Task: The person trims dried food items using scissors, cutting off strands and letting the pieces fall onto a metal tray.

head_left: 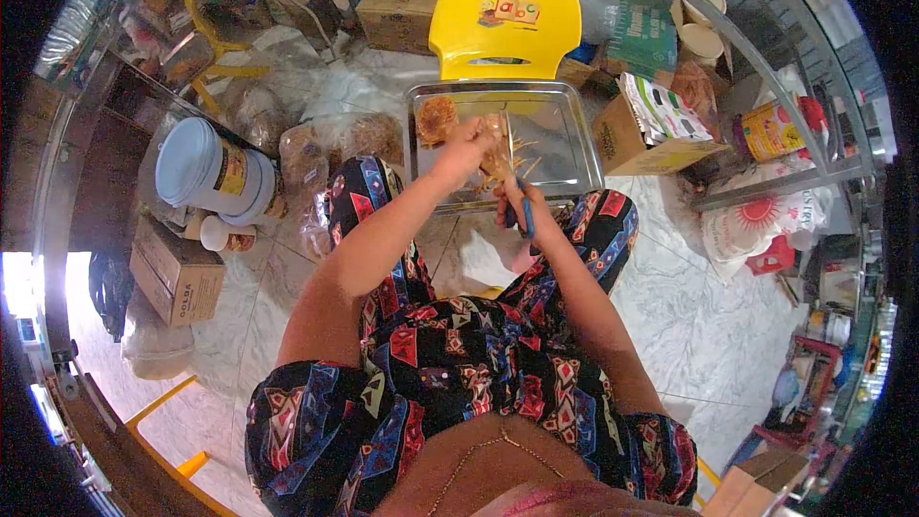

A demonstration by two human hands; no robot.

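Observation:
A shiny metal tray (591, 148) rests in front of my knees. My left hand (467, 146) is closed around a light-brown piece of food (495, 155), perhaps bread or cake, above the tray's middle. My right hand (539, 213) grips a knife (527, 218) by its blue handle. The blade points away from me and lies along the right side of the piece. Thin trimmed strips (523, 147) are scattered on the tray beneath. In the tray's far left corner sits a round browned cake or bun (437, 120).
A yellow child's chair (505, 24) stands at the tray's far edge. To the right is an open carton (649, 144) with packets. White buckets (212, 168), a brown box (177, 271) and bagged goods (373, 139) are on the left. Metal shelving (780, 182) borders the right side.

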